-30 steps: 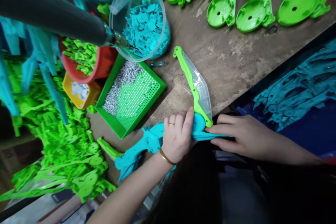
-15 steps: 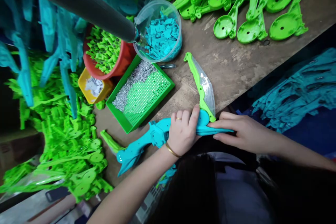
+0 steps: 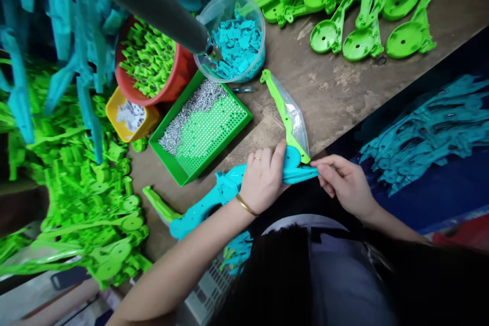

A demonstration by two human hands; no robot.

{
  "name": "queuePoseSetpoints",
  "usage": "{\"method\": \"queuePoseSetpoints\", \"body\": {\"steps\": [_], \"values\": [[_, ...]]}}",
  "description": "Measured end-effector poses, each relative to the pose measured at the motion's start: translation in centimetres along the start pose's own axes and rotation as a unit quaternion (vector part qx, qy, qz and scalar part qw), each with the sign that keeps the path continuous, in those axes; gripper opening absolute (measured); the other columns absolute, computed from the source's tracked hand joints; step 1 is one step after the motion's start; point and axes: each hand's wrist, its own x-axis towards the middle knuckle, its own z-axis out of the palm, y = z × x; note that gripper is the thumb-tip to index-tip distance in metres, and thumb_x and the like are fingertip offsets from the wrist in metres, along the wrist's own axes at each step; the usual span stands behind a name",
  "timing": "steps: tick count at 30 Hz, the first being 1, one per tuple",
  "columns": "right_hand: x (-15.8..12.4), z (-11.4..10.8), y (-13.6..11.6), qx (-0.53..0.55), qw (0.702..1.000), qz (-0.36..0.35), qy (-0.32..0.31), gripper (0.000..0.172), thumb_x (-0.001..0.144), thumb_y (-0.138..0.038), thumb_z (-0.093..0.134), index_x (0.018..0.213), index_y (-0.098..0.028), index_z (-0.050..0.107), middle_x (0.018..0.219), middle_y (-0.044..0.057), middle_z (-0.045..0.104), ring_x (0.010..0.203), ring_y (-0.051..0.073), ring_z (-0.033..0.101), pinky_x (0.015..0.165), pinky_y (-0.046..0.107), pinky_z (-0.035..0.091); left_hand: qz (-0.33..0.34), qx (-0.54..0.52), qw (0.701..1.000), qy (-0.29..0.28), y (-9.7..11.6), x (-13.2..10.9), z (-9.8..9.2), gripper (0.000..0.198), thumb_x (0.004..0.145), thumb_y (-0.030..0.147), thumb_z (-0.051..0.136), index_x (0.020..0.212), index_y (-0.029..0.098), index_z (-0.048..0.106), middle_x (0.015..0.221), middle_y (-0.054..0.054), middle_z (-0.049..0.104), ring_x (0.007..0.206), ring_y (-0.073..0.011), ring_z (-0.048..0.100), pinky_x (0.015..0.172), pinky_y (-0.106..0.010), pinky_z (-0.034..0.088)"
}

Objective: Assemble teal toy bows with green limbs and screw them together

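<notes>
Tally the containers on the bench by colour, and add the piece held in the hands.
red bowl: 1
yellow tub: 1
green tray: 1
clear tub: 1
teal piece, held by left hand and right hand: 1
Total: 5

A long teal plastic piece (image 3: 208, 204) with a gun-like handle end lies slantwise across the near edge of the table (image 3: 344, 91), its round hub and thin tip gripped, while a curved bright-green arm (image 3: 280, 107), backed by a clear film pouch (image 3: 298, 122), reaches away from that hub, flat on the table.
</notes>
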Motion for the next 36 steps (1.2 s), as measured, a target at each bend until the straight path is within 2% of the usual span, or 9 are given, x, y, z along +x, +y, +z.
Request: {"method": "queuePoseSetpoints", "body": {"steps": [4, 8, 12, 15, 18, 22, 26, 30, 36], "values": [[1.1, 1.0, -0.1, 0.100, 0.990, -0.054, 0.084, 0.024, 0.084, -0.041, 0.063, 0.084, -0.018, 0.068, 0.051, -0.006, 0.046, 0.045, 0.004, 0.037, 0.041, 0.018, 0.025, -0.049, -0.033, 0.998, -0.007, 0.4, 0.9, 0.0, 0.082, 0.085, 0.064, 0.050, 0.141, 0.006, 0.032, 0.098, -0.014, 0.057, 0.088, -0.0295, 0.054, 0.077, -0.040, 0.039], [2.3, 0.4, -0.1, 0.079, 0.983, -0.109, 0.122, 0.026, 0.086, -0.042, 0.060, 0.081, -0.018, 0.069, 0.050, -0.006, 0.043, 0.048, 0.005, 0.038, 0.045, 0.020, 0.027, -0.070, -0.146, 0.986, -0.042, -0.2, 2.7, -2.0, 0.094, 0.075, 0.073, 0.057, 0.139, 0.008, 0.034, 0.109, -0.016, 0.057, 0.099, -0.0295, 0.056, 0.084, -0.040, 0.042], [2.9, -0.6, -0.2, 0.060, 0.981, -0.144, 0.119, 0.024, 0.084, -0.041, 0.063, 0.081, -0.018, 0.070, 0.051, -0.005, 0.044, 0.048, 0.006, 0.038, 0.047, 0.022, 0.027, -0.078, -0.189, 0.966, -0.157, -1.7, 4.6, -4.4, 0.054, 0.096, 0.056, 0.031, 0.103, 0.011, 0.060, 0.090, -0.011, 0.062, 0.082, -0.0213, 0.059, 0.073, -0.031, 0.043], [2.8, -0.8, -0.9, 0.122, 0.973, -0.144, 0.130, 0.024, 0.080, -0.041, 0.067, 0.079, -0.017, 0.069, 0.050, -0.006, 0.045, 0.046, 0.005, 0.036, 0.044, 0.020, 0.025, -0.107, -0.116, 0.962, -0.223, -1.9, 5.5, -4.8, 0.060, 0.099, 0.055, 0.022, 0.080, 0.015, 0.063, 0.071, -0.006, 0.061, 0.067, -0.0184, 0.057, 0.064, -0.030, 0.037], [2.5, -0.6, -1.7, 0.190, 0.968, -0.103, 0.126, 0.029, 0.073, -0.044, 0.073, 0.082, -0.017, 0.066, 0.047, -0.008, 0.043, 0.041, 0.003, 0.034, 0.039, 0.017, 0.023, -0.116, -0.096, 0.964, -0.219, -1.6, 5.9, -4.5, 0.066, 0.098, 0.057, 0.018, 0.078, 0.015, 0.065, 0.068, -0.006, 0.062, 0.064, -0.0169, 0.056, 0.060, -0.029, 0.033], [2.2, 0.3, -1.9, 0.189, 0.980, -0.020, 0.062, 0.054, 0.072, -0.066, 0.066, 0.098, -0.019, 0.059, 0.055, -0.005, 0.056, 0.040, 0.008, 0.046, 0.034, 0.019, 0.033, -0.122, -0.103, 0.962, -0.222, -1.0, 6.4, -4.2, 0.070, 0.097, 0.061, 0.017, 0.080, 0.015, 0.066, 0.070, -0.007, 0.064, 0.063, -0.0175, 0.058, 0.057, -0.030, 0.030], [2.5, 1.4, -1.6, 0.150, 0.982, -0.050, 0.105, 0.050, 0.072, -0.066, 0.065, 0.075, -0.018, 0.053, 0.047, -0.005, 0.052, 0.035, 0.007, 0.044, 0.030, 0.017, 0.031, -0.115, -0.118, 0.965, -0.203, -0.6, 7.1, -4.4, 0.070, 0.097, 0.061, 0.016, 0.084, 0.014, 0.067, 0.076, -0.009, 0.067, 0.068, -0.0190, 0.061, 0.059, -0.029, 0.032], [2.8, 1.6, -1.6, 0.145, 0.974, -0.078, 0.154, 0.048, 0.073, -0.063, 0.066, 0.073, -0.017, 0.053, 0.044, -0.005, 0.052, 0.031, 0.007, 0.043, 0.027, 0.017, 0.029, -0.115, -0.114, 0.966, -0.200, -0.5, 7.5, -4.6, 0.073, 0.097, 0.061, 0.013, 0.081, 0.014, 0.067, 0.075, -0.010, 0.068, 0.066, -0.0188, 0.061, 0.058, -0.029, 0.033], [2.3, 1.2, -1.9, 0.148, 0.983, -0.057, 0.090, 0.057, 0.069, -0.071, 0.063, 0.082, -0.016, 0.057, 0.055, -0.001, 0.062, 0.042, 0.012, 0.059, 0.034, 0.021, 0.046, -0.111, -0.126, 0.969, -0.182, 0.4, 7.7, -4.4, 0.071, 0.096, 0.063, 0.014, 0.084, 0.015, 0.066, 0.076, -0.010, 0.068, 0.069, -0.0203, 0.064, 0.057, -0.030, 0.032]]}}
